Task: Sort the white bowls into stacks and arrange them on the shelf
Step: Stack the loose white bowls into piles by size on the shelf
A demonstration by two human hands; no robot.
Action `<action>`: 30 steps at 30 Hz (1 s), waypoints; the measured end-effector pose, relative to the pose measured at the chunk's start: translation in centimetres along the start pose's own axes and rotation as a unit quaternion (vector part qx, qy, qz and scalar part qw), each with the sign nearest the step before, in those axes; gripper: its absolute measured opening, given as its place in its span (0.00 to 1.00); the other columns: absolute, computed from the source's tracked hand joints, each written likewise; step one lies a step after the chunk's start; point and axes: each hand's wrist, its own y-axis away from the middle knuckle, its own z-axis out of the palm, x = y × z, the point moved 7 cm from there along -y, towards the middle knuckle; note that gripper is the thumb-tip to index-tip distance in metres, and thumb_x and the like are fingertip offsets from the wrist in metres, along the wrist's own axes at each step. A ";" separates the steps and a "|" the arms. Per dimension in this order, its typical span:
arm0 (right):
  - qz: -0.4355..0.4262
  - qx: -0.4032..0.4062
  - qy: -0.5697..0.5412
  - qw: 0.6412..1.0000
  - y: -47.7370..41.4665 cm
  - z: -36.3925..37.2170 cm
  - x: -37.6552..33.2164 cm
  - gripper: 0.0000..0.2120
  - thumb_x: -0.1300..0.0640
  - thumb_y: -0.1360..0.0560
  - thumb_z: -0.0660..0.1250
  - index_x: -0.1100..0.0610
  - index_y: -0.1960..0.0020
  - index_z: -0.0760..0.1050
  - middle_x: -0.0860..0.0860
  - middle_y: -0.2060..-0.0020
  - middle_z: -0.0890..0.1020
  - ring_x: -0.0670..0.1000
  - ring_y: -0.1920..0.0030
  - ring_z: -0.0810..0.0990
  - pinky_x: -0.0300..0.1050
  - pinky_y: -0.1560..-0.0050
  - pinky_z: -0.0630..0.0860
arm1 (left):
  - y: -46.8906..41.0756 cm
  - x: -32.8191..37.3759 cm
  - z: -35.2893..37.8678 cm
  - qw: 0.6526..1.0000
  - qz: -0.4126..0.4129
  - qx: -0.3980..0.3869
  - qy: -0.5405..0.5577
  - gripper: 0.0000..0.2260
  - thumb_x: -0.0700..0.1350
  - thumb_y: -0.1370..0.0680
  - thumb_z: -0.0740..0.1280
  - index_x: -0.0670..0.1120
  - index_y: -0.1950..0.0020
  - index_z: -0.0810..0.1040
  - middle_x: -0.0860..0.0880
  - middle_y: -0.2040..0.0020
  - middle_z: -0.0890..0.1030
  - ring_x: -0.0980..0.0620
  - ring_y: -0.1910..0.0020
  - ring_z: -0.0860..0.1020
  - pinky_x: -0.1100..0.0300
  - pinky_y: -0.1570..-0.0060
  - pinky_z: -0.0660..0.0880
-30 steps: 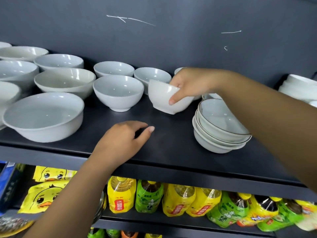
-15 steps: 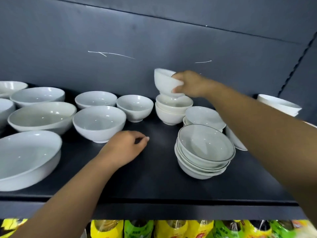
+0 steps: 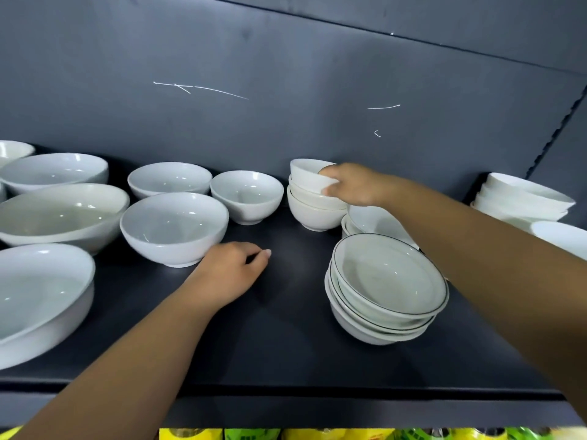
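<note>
Head view: small bowl [image 3: 306,174], far centre of shelf [image 3: 270,328], atop matching stack [image 3: 313,214]; right hand [image 3: 352,185] fingers grip its side. Left hand [image 3: 232,274] loosely curled, empty. Best seated level before release.

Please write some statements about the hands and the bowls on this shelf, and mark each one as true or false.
1. The right hand grips a small bowl at the top of a stack of small bowls. True.
2. The left hand holds a bowl. False: it holds nothing and lies low over the shelf.
3. The dark-rimmed bowls are stacked. True.
4. The back wall is white. False: it is dark grey, with pale scratches.
</note>
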 end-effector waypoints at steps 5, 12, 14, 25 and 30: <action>0.003 0.004 -0.023 1.000 -0.5 0.5 0.2 0.16 0.59 0.21 0.54 0.55 0.67 0.58 0.49 0.68 0.63 0.51 0.61 0.63 0.45 0.61 0.60 | 0.0 -0.2 0.1 1.000 -0.002 -0.001 0.009 0.16 0.50 0.21 0.59 0.39 0.52 0.79 0.41 0.51 0.81 0.46 0.50 0.77 0.58 0.52 0.67; -0.006 -0.009 0.024 1.000 0.1 0.0 -0.6 0.15 0.52 0.20 0.53 0.62 0.52 0.73 0.55 0.56 0.76 0.55 0.51 0.72 0.47 0.50 0.68 | 1.2 0.6 0.7 0.996 0.065 -0.058 -0.017 0.12 0.48 0.21 0.61 0.44 0.44 0.78 0.50 0.42 0.78 0.52 0.41 0.74 0.65 0.45 0.65; -0.030 0.034 0.051 0.998 0.4 -1.3 -2.4 0.19 0.52 0.20 0.54 0.65 0.39 0.71 0.59 0.41 0.76 0.58 0.39 0.71 0.47 0.40 0.64 | 2.4 1.4 0.8 0.989 0.100 -0.091 -0.060 0.12 0.48 0.22 0.62 0.46 0.40 0.76 0.52 0.39 0.76 0.53 0.38 0.72 0.67 0.42 0.63; -0.301 0.037 -0.001 0.953 0.7 0.8 -21.8 0.19 0.51 0.24 0.60 0.69 0.49 0.74 0.66 0.49 0.78 0.63 0.50 0.77 0.53 0.48 0.74 | 13.7 -0.5 -17.5 0.958 0.098 0.256 -0.089 0.20 0.57 0.29 0.57 0.47 0.54 0.83 0.51 0.58 0.84 0.56 0.56 0.74 0.74 0.62 0.65; -0.323 -0.060 -0.012 0.945 -0.7 5.5 -27.7 0.17 0.52 0.25 0.63 0.67 0.48 0.75 0.64 0.49 0.78 0.54 0.61 0.72 0.46 0.57 0.68 | 16.8 -6.5 -17.7 0.958 0.010 0.275 -0.085 0.25 0.61 0.31 0.55 0.45 0.54 0.83 0.48 0.54 0.84 0.58 0.55 0.74 0.75 0.60 0.65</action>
